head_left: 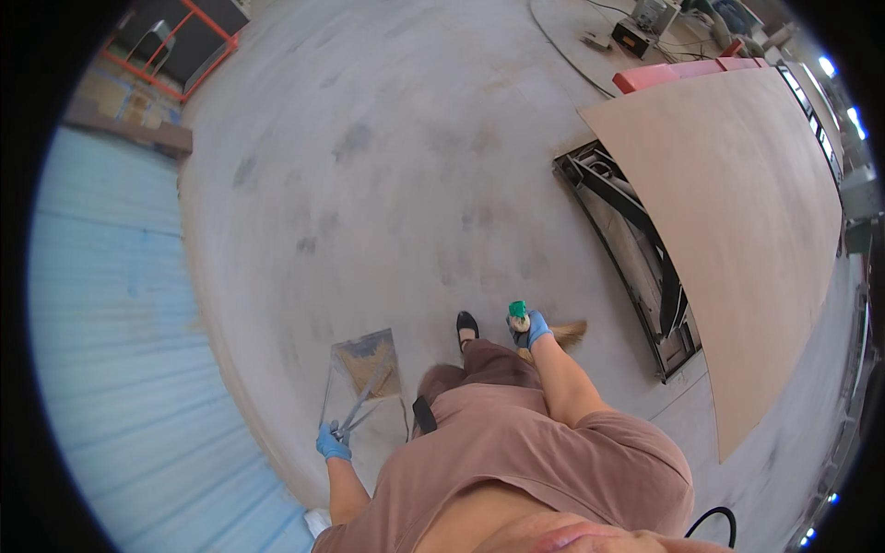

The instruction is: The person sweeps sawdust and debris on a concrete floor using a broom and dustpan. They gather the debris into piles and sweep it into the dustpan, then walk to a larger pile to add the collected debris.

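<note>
My left hand [333,442], in a blue glove, is closed around the grey handle of a long-handled dustpan [376,340]. The pan is low over the floor at my left, and brown dust or debris lies inside it. Also gloved in blue, my right hand [538,326] grips a broom near the green top end of its handle. Straw-coloured broom bristles [569,339] show just right of that hand. Most of the broom's handle is hidden behind the hand and forearm.
Grey concrete floor [396,184] with dark smudges stretches ahead. A light-blue corrugated surface [120,304] runs along the left. To the right stands a black metal lift frame [636,267] under a large beige board [747,221]. An orange-railed frame [198,88] is far left; cables and equipment [636,37] lie far right.
</note>
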`<action>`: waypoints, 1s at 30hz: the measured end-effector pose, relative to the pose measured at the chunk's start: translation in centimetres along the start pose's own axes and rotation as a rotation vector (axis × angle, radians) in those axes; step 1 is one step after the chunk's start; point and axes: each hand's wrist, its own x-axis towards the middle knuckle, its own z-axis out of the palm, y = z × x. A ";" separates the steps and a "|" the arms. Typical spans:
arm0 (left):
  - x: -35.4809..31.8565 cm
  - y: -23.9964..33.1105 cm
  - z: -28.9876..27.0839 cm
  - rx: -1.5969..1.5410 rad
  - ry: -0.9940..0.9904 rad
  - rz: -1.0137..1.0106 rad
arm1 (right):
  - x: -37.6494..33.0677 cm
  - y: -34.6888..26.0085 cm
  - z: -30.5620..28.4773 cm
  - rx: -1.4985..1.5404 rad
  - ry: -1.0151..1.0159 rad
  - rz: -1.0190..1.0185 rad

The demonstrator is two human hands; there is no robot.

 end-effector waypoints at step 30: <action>14.1 68.0 108.6 0.486 -0.366 0.158 | 35.6 -56.5 71.6 0.277 0.130 -0.216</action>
